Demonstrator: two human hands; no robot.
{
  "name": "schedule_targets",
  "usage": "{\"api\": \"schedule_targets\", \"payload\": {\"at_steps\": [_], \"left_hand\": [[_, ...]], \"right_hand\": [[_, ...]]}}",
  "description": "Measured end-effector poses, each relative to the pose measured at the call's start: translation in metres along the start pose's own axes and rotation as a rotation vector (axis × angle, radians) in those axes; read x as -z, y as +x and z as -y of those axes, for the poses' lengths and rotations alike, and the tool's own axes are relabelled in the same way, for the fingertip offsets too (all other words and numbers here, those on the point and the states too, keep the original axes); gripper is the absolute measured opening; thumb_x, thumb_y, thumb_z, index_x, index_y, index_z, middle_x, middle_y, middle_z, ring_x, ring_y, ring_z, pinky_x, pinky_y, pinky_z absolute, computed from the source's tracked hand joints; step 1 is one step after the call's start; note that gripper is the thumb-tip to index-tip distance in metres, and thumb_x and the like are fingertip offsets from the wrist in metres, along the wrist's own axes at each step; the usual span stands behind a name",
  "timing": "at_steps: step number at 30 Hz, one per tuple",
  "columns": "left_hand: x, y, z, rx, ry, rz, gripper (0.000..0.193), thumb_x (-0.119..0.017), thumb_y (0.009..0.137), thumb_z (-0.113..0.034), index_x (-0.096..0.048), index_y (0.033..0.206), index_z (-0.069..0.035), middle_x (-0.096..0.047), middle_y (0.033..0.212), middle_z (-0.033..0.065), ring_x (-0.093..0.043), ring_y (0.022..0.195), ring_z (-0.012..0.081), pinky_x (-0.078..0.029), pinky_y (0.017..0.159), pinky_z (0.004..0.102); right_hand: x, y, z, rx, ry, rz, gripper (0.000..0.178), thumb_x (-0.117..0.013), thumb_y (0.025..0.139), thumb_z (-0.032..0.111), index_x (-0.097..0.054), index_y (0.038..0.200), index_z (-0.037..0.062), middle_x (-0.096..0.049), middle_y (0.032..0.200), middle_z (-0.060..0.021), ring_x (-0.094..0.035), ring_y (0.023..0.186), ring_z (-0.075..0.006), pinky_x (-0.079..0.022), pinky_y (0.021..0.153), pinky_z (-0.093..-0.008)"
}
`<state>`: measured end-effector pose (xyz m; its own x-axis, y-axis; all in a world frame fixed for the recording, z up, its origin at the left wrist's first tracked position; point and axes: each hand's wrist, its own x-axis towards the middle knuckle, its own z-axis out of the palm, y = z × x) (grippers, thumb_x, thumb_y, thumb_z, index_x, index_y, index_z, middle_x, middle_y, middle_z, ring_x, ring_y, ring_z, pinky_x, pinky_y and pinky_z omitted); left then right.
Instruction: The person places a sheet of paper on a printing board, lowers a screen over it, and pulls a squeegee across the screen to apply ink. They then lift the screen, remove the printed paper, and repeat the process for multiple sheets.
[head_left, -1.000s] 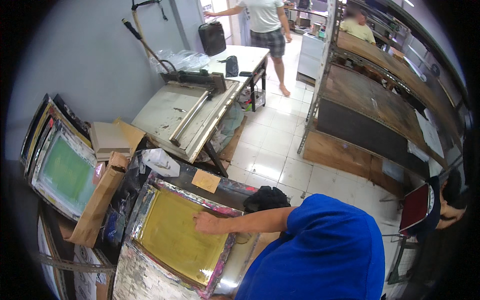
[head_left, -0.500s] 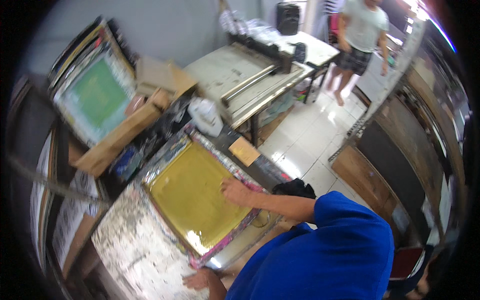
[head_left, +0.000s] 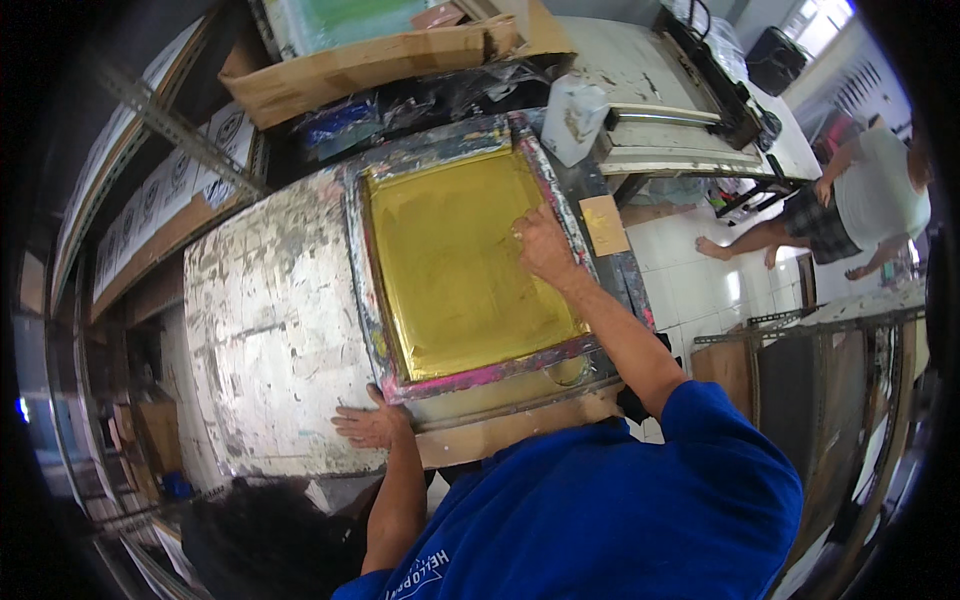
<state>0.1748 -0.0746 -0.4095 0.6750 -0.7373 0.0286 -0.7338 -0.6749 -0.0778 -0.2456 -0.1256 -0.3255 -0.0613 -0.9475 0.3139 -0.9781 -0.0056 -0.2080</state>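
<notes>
A printing screen with a yellow coated mesh (head_left: 450,270) lies on a paint-smeared worktable, inside a frame (head_left: 365,290) crusted with grey, black and pink. My right hand (head_left: 545,250) rests on the mesh by its right side. Its fingers are curled down and pressed together; whatever they may hold is hidden. At the frame's near left corner, my left hand (head_left: 370,425) lies flat on the worktable (head_left: 265,340) with its fingers spread, the thumb by the frame.
Right of the screen lie an orange card (head_left: 604,225) and a stained white jug (head_left: 574,120). Behind stands a cardboard box (head_left: 370,70) with a green screen (head_left: 350,20). Shelving (head_left: 150,210) lines the left. At the far right is another person (head_left: 870,190); a dark shaggy shape (head_left: 270,530) fills the lower left.
My view has swung round, so the screen looks straighter. The right hand has shifted slightly toward the far side of the mesh; the left stays by the corner. The other person has taken a step.
</notes>
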Motion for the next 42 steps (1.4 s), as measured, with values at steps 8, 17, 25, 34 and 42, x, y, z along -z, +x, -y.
{"api": "schedule_targets", "payload": {"at_steps": [8,17,25,34,42], "left_hand": [[0.014,-0.002,-0.001,-0.023,-0.049,0.051,0.1,-0.032,0.092,-0.081,-0.024,0.159,-0.007,-0.019,0.165,0.0209,-0.021,0.151,0.0393,-0.021,0.118,0.0556],[0.019,-0.002,0.0,-0.029,-0.078,0.076,0.101,-0.036,0.093,-0.079,-0.022,0.159,-0.004,-0.016,0.166,0.021,-0.016,0.153,0.04,-0.019,0.119,0.0554],[0.018,-0.001,0.0,-0.021,-0.083,0.062,0.1,-0.035,0.093,-0.079,-0.023,0.159,-0.005,-0.018,0.165,0.0217,-0.018,0.152,0.0399,-0.02,0.119,0.0551],[0.014,-0.001,-0.001,-0.019,-0.087,0.035,0.1,-0.033,0.093,-0.08,-0.025,0.159,-0.006,-0.021,0.165,0.0212,-0.02,0.151,0.0387,-0.02,0.118,0.055],[0.008,-0.002,-0.004,-0.036,-0.089,0.013,0.1,-0.036,0.092,-0.08,-0.025,0.159,-0.005,-0.02,0.165,0.0217,-0.019,0.152,0.0396,-0.018,0.119,0.0544]], "right_hand": [[0.002,0.021,-0.002,-0.039,0.102,-0.054,0.03,-0.069,0.063,0.007,-0.065,0.091,-0.0005,-0.064,0.096,-0.0185,-0.056,0.099,-0.0374,-0.045,0.094,-0.0433],[-0.005,0.02,-0.008,-0.022,0.136,-0.114,0.023,-0.066,0.062,0.003,-0.062,0.085,0.0002,-0.061,0.092,-0.0182,-0.053,0.095,-0.0374,-0.045,0.088,-0.0435],[-0.002,0.014,-0.005,-0.024,0.177,-0.144,0.019,-0.059,0.07,-0.002,-0.063,0.088,0.0005,-0.061,0.088,-0.0175,-0.056,0.09,-0.0383,-0.043,0.088,-0.0476],[-0.002,0.009,-0.006,-0.02,0.14,-0.187,0.023,-0.063,0.062,0.004,-0.063,0.085,0.0006,-0.061,0.09,-0.0164,-0.053,0.094,-0.0367,-0.046,0.086,-0.0426],[-0.024,0.006,-0.023,-0.086,0.322,-0.158,0.029,-0.066,0.065,0.006,-0.07,0.093,0.0016,-0.065,0.096,-0.0165,-0.056,0.098,-0.0348,-0.045,0.092,-0.0437]]}}
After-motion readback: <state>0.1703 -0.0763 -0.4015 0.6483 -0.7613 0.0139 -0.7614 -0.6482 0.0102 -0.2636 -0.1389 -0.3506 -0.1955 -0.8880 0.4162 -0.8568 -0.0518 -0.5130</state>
